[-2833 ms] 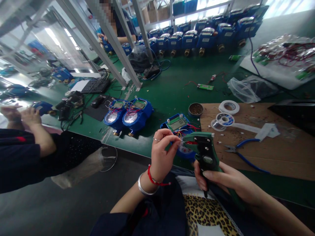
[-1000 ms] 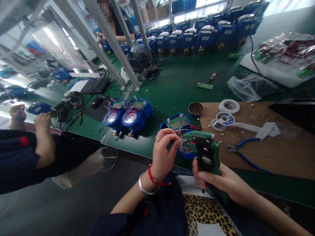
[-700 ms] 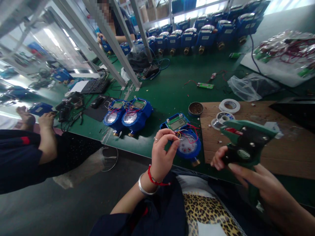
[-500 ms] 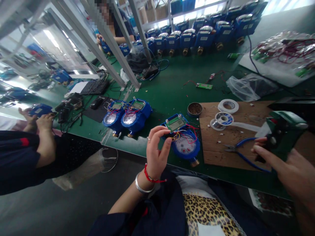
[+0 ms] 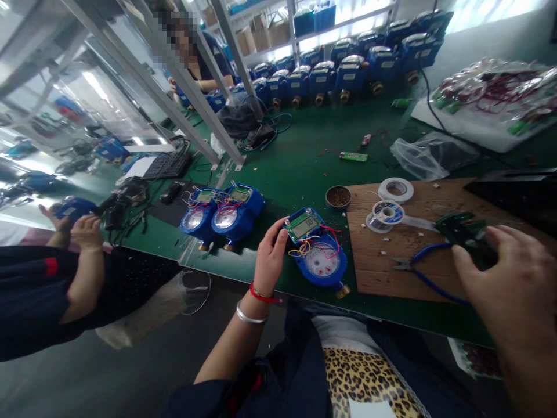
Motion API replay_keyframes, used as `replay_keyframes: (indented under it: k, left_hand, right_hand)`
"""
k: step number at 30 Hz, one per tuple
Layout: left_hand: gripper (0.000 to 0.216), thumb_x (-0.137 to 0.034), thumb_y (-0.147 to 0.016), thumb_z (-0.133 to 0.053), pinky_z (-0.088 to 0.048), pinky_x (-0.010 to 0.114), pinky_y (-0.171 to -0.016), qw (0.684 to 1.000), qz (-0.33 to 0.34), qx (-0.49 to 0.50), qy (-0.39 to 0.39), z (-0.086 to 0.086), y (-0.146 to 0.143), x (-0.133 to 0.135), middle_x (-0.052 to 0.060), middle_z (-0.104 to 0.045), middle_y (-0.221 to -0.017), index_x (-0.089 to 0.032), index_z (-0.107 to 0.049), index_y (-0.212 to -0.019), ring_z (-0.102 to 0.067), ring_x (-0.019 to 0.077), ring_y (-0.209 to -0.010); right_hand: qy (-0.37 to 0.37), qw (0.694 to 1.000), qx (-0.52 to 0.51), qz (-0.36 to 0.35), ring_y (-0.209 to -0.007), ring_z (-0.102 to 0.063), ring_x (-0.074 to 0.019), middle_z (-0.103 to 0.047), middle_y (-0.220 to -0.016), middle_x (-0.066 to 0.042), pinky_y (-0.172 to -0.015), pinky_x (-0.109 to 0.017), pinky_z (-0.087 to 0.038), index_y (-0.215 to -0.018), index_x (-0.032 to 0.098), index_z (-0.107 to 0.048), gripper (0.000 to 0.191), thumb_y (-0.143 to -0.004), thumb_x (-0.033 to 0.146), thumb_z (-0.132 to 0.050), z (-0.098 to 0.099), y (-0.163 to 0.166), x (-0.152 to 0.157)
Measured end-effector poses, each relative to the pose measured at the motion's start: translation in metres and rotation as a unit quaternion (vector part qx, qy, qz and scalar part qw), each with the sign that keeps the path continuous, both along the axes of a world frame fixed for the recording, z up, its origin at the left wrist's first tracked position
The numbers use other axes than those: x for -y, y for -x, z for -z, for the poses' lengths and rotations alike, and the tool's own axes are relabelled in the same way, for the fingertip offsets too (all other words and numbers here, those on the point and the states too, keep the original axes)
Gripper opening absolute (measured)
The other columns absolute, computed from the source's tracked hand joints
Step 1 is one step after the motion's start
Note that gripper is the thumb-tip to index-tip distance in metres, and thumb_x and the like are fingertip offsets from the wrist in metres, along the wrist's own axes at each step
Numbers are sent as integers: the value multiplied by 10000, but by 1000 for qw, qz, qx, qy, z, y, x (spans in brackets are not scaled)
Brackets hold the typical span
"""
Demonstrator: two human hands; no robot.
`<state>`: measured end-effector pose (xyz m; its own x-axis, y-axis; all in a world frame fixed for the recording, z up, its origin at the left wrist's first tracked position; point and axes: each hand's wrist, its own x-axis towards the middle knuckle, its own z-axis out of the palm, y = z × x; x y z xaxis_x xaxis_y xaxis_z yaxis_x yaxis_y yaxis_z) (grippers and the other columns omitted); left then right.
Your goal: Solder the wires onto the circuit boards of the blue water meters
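A blue water meter [image 5: 324, 264] with a round dial lies in front of me at the table edge. Its green circuit board with a lit display [image 5: 304, 226] faces up, and thin red, yellow and white wires loop over the dial. My left hand [image 5: 270, 255] grips the meter's upper left side, thumb by the board and fingers partly hidden behind. On the right, my right hand [image 5: 509, 267] is curled around the black part of a green and black tool [image 5: 461, 229], low over the cardboard; its exact kind is unclear. Blue-handled cutters [image 5: 413, 264] lie nearby.
The cardboard [image 5: 369, 278] bears a solder spool [image 5: 385, 216] and a white tape roll [image 5: 395, 190]. A round tin [image 5: 338, 198] stands beside it. Two more open meters [image 5: 232, 217] sit to the left. A green battery [image 5: 353, 157] lies behind. Co-workers are at left and back.
My right hand has lowered the green and black tool from upright to lying flatter over the cardboard. My left hand has moved from the wires to the meter's left side.
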<state>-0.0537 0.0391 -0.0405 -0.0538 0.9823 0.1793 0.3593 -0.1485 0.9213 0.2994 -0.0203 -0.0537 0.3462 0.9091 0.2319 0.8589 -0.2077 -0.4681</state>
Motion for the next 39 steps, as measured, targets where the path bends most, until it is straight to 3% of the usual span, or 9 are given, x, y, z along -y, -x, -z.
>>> replay_keyframes:
  k: [4, 7, 12, 18, 24, 30, 34, 36, 39]
  left_hand:
    - [398, -437, -972, -459, -445, 392, -1030, 996, -80, -37, -12, 0, -9, 21, 105, -628, -1272, -207, -577, -1275, -582, 229, -1184]
    - [429, -428, -982, -438, -406, 419, -1076, 991, -116, -68, -1, -3, -17, 42, 117, -586, -1331, -204, -522, -1338, -535, 240, -1250]
    - [482, -378, -979, -449, -339, 436, -1147, 987, -116, -110, -6, 1, -17, 78, 119, -454, -1477, -226, -415, -1435, -400, 250, -1389]
    - [409, -318, -970, -472, -371, 445, -1115, 981, -99, -159, -56, -10, -4, 85, 123, -497, -1405, -229, -474, -1370, -459, 261, -1324]
    - [226, -276, -945, -527, -410, 446, -1059, 951, 4, -262, -164, -56, -3, 38, 96, -560, -1298, -209, -633, -1134, -513, 245, -1237]
    - [159, -331, -911, -586, -392, 476, -1077, 950, 110, -271, -109, -79, -18, 1, 63, -599, -1268, -210, -665, -845, -483, 256, -1280]
    - [156, -298, -899, -600, -408, 444, -1053, 969, 121, -208, -58, -80, -18, -5, 44, -624, -1234, -209, -657, -786, -533, 237, -1223]
    - [151, -302, -898, -605, -434, 421, -1013, 979, 107, -168, -38, -79, -15, -5, 46, -621, -1228, -210, -668, -797, -575, 224, -1148]
    - [131, -302, -897, -611, -459, 383, -957, 989, 85, -119, -33, -76, -11, -2, 58, -624, -1177, -209, -687, -844, -597, 207, -1070]
  right_hand:
    - [-33, 970, -159, -180, -1303, -456, -300, -520, -1373, -108, -1133, -473, -302, -1295, 233, -518, 381, -961, 404, -448, -25, 70, 12]
    - [45, 914, -254, -313, -1381, -371, -260, -423, -1479, -121, -1164, -466, -282, -1425, 193, -388, 501, -976, 414, -425, -18, 113, 14]
    - [55, 898, -314, -301, -1440, -278, -223, -352, -1526, -154, -1217, -432, -175, -1484, 121, -304, 590, -999, 457, -327, -6, 139, -17]
    - [60, 886, -318, -333, -1403, -357, -223, -431, -1485, -146, -1206, -430, -216, -1444, 103, -400, 584, -1004, 467, -277, -12, 132, -55]
    - [34, 900, -305, -308, -1381, -400, -206, -465, -1468, -120, -1190, -431, -267, -1441, 152, -416, 537, -990, 438, -353, -10, 135, -54]
    - [-60, 920, -275, -273, -1151, -603, -204, -640, -1253, -83, -990, -373, -488, -1240, 204, -590, 353, -976, 376, -432, -34, 103, -64]
    - [-84, 968, -121, -202, -953, -675, -192, -716, -1068, -67, -870, -327, -518, -1119, 182, -661, 284, -962, 270, -442, -45, 46, -117]
    - [-27, 983, 24, -178, -991, -664, -184, -718, -1082, -63, -893, -306, -495, -1087, 179, -690, 286, -949, 203, -441, -40, 19, -156]
    - [19, 982, 73, -174, -1026, -650, -202, -716, -1047, -113, -929, -323, -469, -992, 121, -723, 223, -904, 136, -519, -25, -9, -209]
